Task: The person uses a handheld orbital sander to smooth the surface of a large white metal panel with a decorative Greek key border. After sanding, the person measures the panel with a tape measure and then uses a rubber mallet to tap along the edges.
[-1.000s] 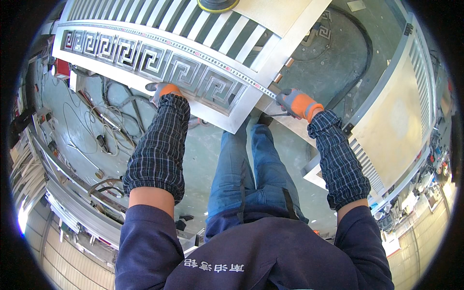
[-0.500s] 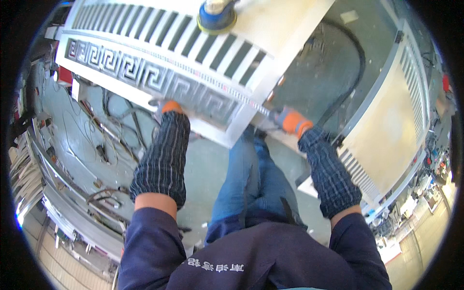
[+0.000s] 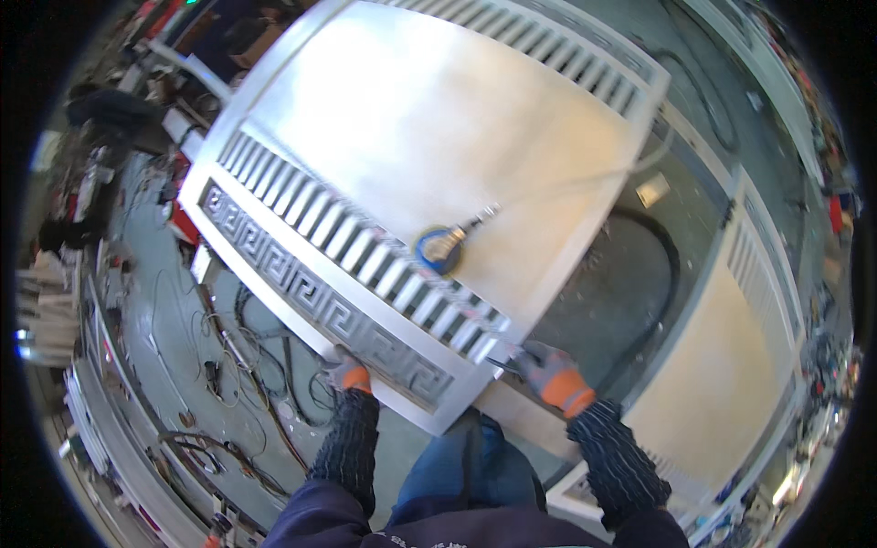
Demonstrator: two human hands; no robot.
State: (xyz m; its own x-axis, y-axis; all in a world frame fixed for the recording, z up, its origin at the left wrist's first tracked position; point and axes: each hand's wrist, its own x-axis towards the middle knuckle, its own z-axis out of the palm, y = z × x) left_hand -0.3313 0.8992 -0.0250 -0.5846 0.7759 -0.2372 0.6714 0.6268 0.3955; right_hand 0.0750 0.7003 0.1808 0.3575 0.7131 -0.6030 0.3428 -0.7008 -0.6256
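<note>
A large white metal panel (image 3: 384, 137) with rows of slats and a grey meander-pattern strip (image 3: 315, 297) lies in front of me. My left hand (image 3: 347, 371), in a grey and orange glove, grips its near edge beside the meander strip. At the near right corner my gloved right hand (image 3: 553, 374) closes around a tape measure, its case mostly hidden by the fingers. The tape's blade (image 3: 388, 239), blurred, stretches far left over the slats. A blue round sander (image 3: 441, 249) with a hose rests on the panel.
A second slatted panel (image 3: 703, 393) stands at the right. Black hose (image 3: 671, 265) curves across the floor between the panels. Cables (image 3: 247, 365) lie tangled on the floor at the left, near long metal profiles (image 3: 128, 457). A red box (image 3: 183, 224) sits beyond the panel's left corner.
My view has tilted up, showing more of the panel. The tape blade has shifted from beside the meander strip to across the slats. My right hand keeps the tape measure; my left stays at the edge.
</note>
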